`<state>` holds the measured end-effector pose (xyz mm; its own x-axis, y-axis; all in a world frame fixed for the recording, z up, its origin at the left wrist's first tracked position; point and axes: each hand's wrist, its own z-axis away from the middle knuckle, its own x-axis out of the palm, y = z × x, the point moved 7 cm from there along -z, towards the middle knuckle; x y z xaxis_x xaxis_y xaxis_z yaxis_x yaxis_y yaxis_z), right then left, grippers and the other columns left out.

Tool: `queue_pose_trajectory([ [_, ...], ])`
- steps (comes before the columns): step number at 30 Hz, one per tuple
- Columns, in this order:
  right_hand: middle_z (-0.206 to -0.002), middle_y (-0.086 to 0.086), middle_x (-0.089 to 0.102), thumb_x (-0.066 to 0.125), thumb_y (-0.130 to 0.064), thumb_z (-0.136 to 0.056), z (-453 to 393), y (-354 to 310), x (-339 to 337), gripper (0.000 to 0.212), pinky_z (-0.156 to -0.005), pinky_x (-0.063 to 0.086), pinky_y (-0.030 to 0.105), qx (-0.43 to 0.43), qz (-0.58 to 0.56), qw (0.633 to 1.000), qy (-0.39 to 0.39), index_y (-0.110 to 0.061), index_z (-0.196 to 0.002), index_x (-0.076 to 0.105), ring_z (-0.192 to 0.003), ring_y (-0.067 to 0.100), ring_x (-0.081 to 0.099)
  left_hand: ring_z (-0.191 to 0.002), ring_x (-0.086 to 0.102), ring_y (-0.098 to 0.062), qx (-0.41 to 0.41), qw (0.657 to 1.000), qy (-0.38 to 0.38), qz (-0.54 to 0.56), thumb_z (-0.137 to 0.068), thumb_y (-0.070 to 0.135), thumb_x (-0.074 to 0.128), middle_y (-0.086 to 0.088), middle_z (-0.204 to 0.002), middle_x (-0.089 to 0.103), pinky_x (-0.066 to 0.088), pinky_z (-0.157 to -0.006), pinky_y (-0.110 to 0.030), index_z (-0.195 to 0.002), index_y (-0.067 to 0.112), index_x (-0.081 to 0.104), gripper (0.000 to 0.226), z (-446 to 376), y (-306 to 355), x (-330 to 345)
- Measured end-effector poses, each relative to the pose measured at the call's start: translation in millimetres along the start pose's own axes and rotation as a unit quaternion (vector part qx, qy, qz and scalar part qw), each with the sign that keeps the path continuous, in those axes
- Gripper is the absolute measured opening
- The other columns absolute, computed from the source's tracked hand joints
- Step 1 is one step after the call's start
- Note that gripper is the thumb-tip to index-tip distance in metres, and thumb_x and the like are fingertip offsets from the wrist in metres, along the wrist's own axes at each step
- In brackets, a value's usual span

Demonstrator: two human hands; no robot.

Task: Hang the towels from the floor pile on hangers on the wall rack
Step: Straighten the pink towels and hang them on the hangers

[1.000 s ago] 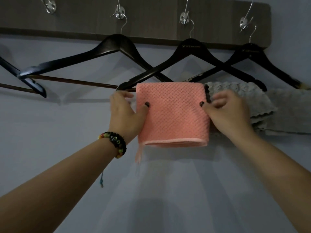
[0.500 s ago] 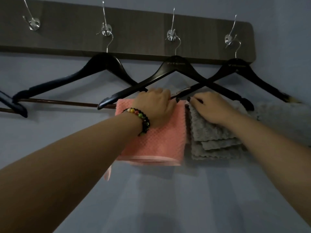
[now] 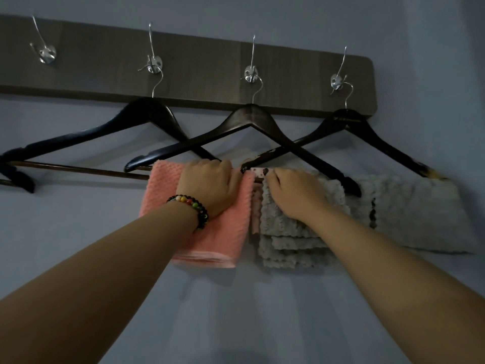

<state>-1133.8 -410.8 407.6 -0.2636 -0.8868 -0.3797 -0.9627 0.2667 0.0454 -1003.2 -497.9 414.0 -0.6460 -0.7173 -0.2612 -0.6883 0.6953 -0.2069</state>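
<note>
A pink towel (image 3: 225, 240) hangs folded over the bar of the middle black hanger (image 3: 252, 114) on the wooden wall rack (image 3: 210, 67). My left hand (image 3: 210, 182), with a bead bracelet on its wrist, grips the towel's top at the bar, fingers curled over it. My right hand (image 3: 294, 193) lies over a folded grey towel (image 3: 286, 232) just to the right and pinches the pink towel's upper right edge with its fingertips. The floor pile is out of view.
A second grey towel (image 3: 414, 214) hangs on the right hanger (image 3: 346, 119). The left hanger (image 3: 147, 109) carries no towel, and its arm crosses the middle one. A metal hook (image 3: 46, 53) at far left holds nothing. Part of another hanger (image 3: 15, 177) shows at the left edge.
My left hand went from the pink towel's left side to its top at the bar. My right hand shifted from the towel's right side to its upper right edge, over the grey towel.
</note>
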Motion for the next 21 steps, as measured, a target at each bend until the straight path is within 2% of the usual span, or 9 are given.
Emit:
queue_pose_trajectory([
  [5, -0.102, 0.010, 0.063, 0.030, -0.027, -0.102, 7, 2, -22, 0.033, -0.075, 0.037, 0.034, -0.013, -0.004, 1.000, -0.026, -0.010, -0.092, 0.056, -0.093, 0.027, 0.057, -0.088, 0.058, -0.023, -0.007, 0.998, -0.029, 0.047, -0.095, 0.047, 0.020, -0.005, -0.099, 0.065, 0.042, -0.084, -0.035, -0.105, 0.016, 0.060, 0.051, 11, 7, -10],
  [9, -0.120, 0.008, 0.059, 0.033, -0.028, -0.101, 20, 2, -43, 0.036, -0.096, 0.041, 0.039, -0.028, -0.035, 0.999, -0.020, -0.009, -0.120, 0.057, -0.112, 0.024, 0.054, -0.124, 0.051, -0.024, -0.030, 0.994, -0.066, 0.085, -0.098, 0.045, 0.022, -0.008, -0.136, 0.055, 0.036, -0.105, -0.038, -0.138, 0.015, 0.047, 0.056, 23, 14, -29],
  [13, -0.149, 0.008, 0.039, 0.033, -0.034, -0.101, 38, 4, -60, 0.051, -0.111, 0.028, 0.036, -0.021, -0.052, 0.997, -0.061, -0.009, -0.145, 0.035, -0.137, 0.022, 0.035, -0.136, 0.041, -0.022, -0.062, 0.991, -0.087, 0.080, -0.101, 0.043, 0.027, -0.006, -0.149, 0.043, 0.029, -0.112, -0.038, -0.145, 0.017, 0.039, 0.053, 37, 16, -47],
  [18, -0.157, 0.007, 0.025, 0.032, -0.040, -0.101, 57, -8, -94, 0.057, -0.115, 0.021, 0.035, -0.016, -0.053, 0.992, -0.109, -0.011, -0.150, 0.023, -0.144, 0.021, 0.023, -0.133, 0.043, -0.026, -0.088, 0.988, -0.091, 0.093, -0.102, 0.039, 0.032, -0.011, -0.146, 0.046, 0.034, -0.106, -0.040, -0.143, 0.011, 0.039, 0.050, 55, 20, -89],
  [21, -0.157, 0.007, 0.024, 0.032, -0.040, -0.101, 77, -26, -110, 0.059, -0.114, 0.023, 0.036, -0.025, -0.035, 0.991, -0.127, -0.011, -0.150, 0.021, -0.143, 0.022, 0.024, -0.138, 0.037, -0.024, -0.079, 0.986, -0.116, 0.087, -0.101, 0.043, 0.029, -0.010, -0.152, 0.037, 0.032, -0.110, -0.040, -0.147, 0.013, 0.031, 0.055, 66, 18, -113],
])
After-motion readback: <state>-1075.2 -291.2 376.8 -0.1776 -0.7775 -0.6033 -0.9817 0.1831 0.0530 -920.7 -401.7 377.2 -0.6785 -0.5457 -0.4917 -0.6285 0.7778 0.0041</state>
